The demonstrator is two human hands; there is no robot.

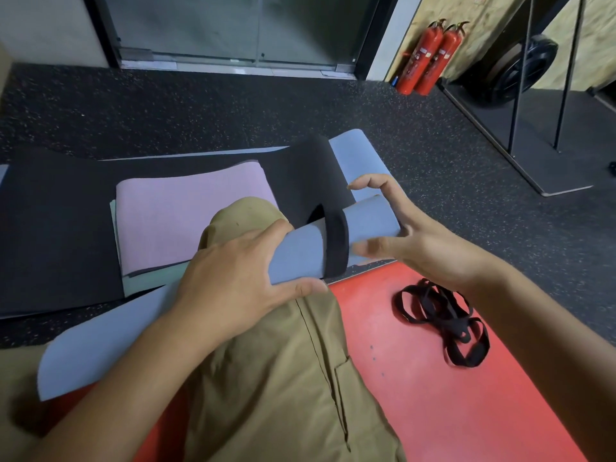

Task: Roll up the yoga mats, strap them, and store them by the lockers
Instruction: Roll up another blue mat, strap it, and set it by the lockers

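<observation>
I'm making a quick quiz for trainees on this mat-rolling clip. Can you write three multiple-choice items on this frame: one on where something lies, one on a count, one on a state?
1. Where does the loose pile of black straps lie?
A. On the red mat, to the person's right
B. On the pink mat
C. Against the glass door

2. How many red fire extinguishers stand by the wall?
A. One
B. Two
C. Four

3. What is the state of the rolled blue mat?
A. Lying flat and unrolled on the floor
B. Rolled, with no strap on it
C. Rolled, with a black strap around it, gripped by the left hand

Answers: 1 A, the tangle rests on the red surface beside the right hand. 2 B, two cylinders lean side by side. 3 C, a black band circles the roll near its right end.
</observation>
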